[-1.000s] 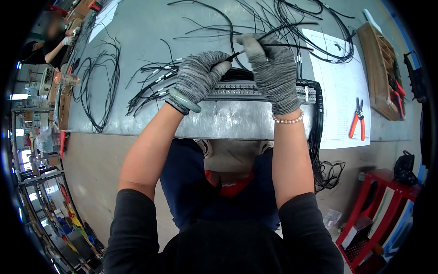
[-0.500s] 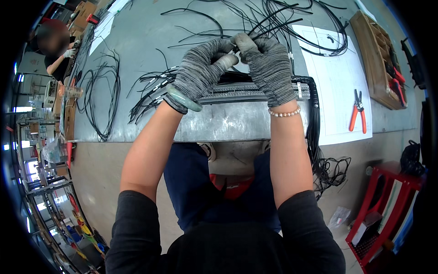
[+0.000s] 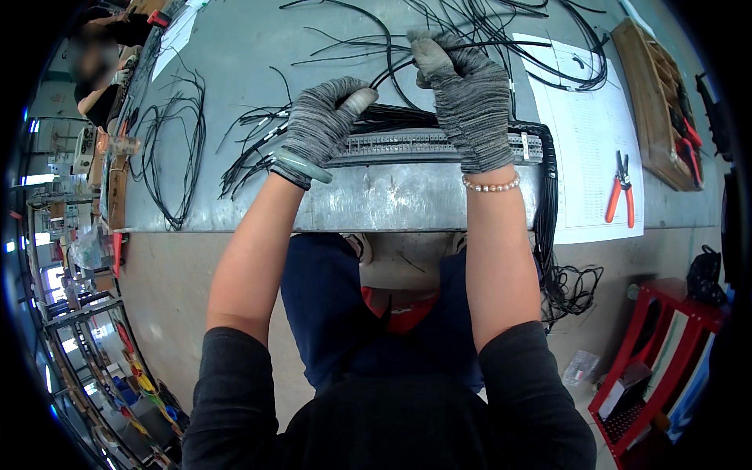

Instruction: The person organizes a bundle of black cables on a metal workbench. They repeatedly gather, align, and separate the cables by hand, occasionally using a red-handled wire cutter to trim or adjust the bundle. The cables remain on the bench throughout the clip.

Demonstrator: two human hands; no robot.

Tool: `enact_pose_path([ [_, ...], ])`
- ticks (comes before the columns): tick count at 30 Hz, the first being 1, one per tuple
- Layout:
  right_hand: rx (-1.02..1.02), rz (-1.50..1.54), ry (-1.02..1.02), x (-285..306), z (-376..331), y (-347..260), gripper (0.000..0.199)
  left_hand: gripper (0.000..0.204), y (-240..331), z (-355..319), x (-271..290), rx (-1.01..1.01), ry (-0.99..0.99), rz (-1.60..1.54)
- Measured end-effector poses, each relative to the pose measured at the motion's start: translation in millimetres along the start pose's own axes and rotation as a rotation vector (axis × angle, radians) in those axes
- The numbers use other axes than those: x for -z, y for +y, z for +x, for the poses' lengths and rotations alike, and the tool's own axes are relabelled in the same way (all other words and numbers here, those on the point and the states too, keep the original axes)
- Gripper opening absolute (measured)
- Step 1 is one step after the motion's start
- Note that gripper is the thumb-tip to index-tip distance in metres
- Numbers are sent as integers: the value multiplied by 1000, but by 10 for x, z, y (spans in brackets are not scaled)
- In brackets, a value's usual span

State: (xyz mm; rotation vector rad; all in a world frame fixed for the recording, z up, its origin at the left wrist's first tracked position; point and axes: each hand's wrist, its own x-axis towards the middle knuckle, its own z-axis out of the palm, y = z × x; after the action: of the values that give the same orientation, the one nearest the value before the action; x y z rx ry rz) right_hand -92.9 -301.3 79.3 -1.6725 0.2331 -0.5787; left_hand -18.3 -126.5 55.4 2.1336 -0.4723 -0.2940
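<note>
My left hand (image 3: 319, 124), in a grey knit glove, pinches a black cable (image 3: 394, 72) between thumb and fingertips. Up and to the right, my gloved right hand (image 3: 471, 102) is closed around the same cable, which runs slanting between the two hands. One black end sticks out past the right hand. Below both hands lies a long grey terminal strip (image 3: 395, 145) with many black wires along its far side. A bundle of wires with white sleeves (image 3: 262, 139) fans out beside my left wrist.
Loose black wires cover the table's (image 3: 368, 205) far side, with a coil (image 3: 168, 149) at left. Orange-handled pliers (image 3: 620, 192) lie on a paper sheet (image 3: 576, 157); a wooden box (image 3: 654, 102) stands at right. Wires hang off the front edge. Another person (image 3: 102, 63) works far left.
My hands have moved apart: the left down and left, the right slightly up and right. A stretch of black cable now shows between them.
</note>
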Motion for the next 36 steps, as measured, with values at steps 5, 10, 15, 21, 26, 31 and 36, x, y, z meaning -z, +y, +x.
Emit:
enact_pose_path([
  [5,3,8,82,104,75,231,45,24,-125,35,116,238,98,-399],
  [10,-125,-20,29,157,55,129,43,26,-401,-6,240,291,111,-646],
  [15,-178,67,34,115,77,168,44,32,-462,-42,265,370,88,-688],
  [21,-150,245,-105,169,93,183,45,28,-447,-74,269,345,115,-636],
  [26,168,382,-719,263,56,222,39,22,-488,-73,291,293,58,-591],
  [31,-14,197,-796,111,-38,107,29,19,-604,-14,363,215,-91,-603],
  [36,-23,-617,-475,-155,145,505,27,19,-451,-83,340,219,-91,-502],
])
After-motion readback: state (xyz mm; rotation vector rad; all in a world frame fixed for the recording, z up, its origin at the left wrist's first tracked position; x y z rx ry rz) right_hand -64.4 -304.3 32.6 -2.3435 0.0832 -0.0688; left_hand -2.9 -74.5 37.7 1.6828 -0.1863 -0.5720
